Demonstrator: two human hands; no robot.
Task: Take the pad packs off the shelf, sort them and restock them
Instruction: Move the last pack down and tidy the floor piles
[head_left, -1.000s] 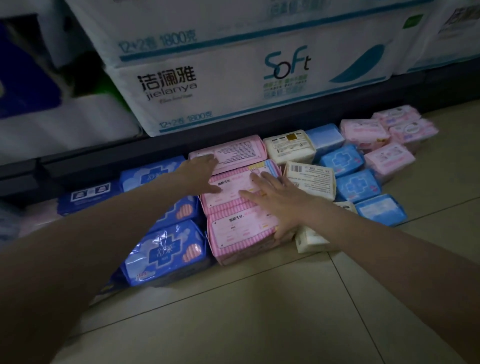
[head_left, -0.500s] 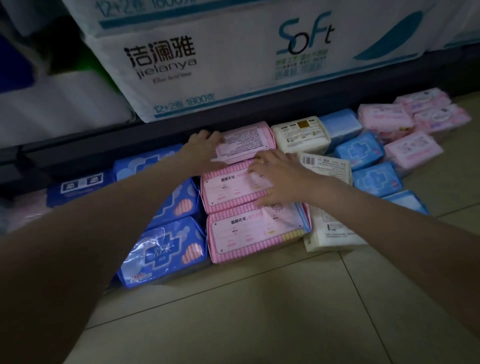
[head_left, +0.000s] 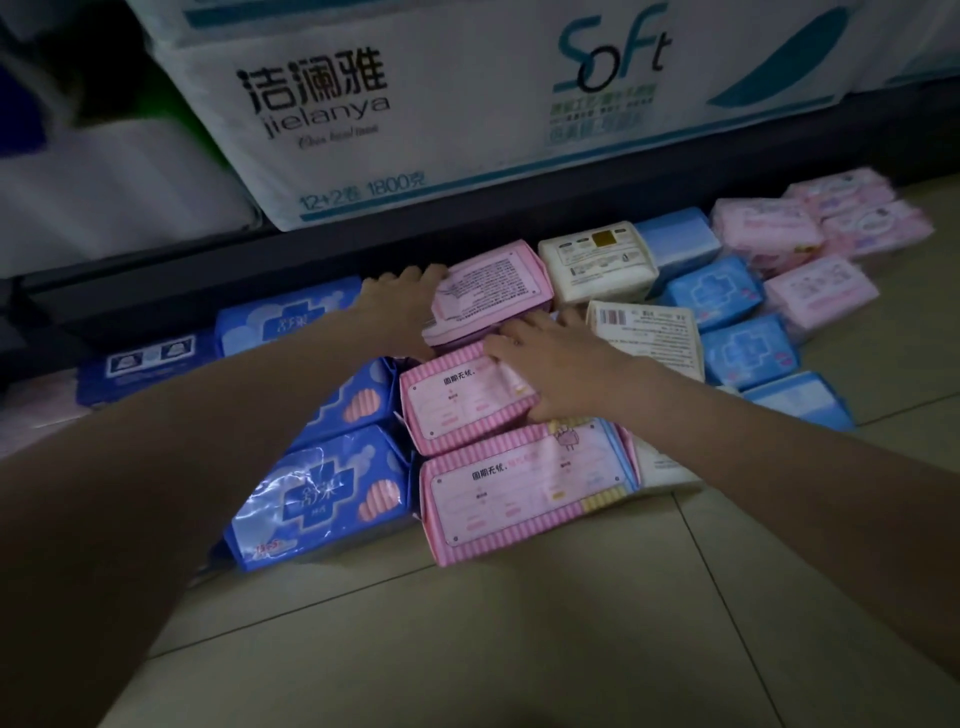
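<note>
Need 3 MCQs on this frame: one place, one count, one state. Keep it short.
1. Where do the pad packs lie?
A floor tiles, in front of the shelf
B in a cart
C on a counter

2. How many pink striped packs are in the centre column, excluding the plain pink pack behind them?
A one
B two
C five

3. What is the left hand doing?
A hanging idle
B pointing up
C gripping the rear pink pack

Key: 1 A, tiles show under and before the packs; 2 B, a near one and one behind it under the right hand; 3 C, fingers curl over its left end.

Dim, bluish light; soft motion blur, edges bowed.
</note>
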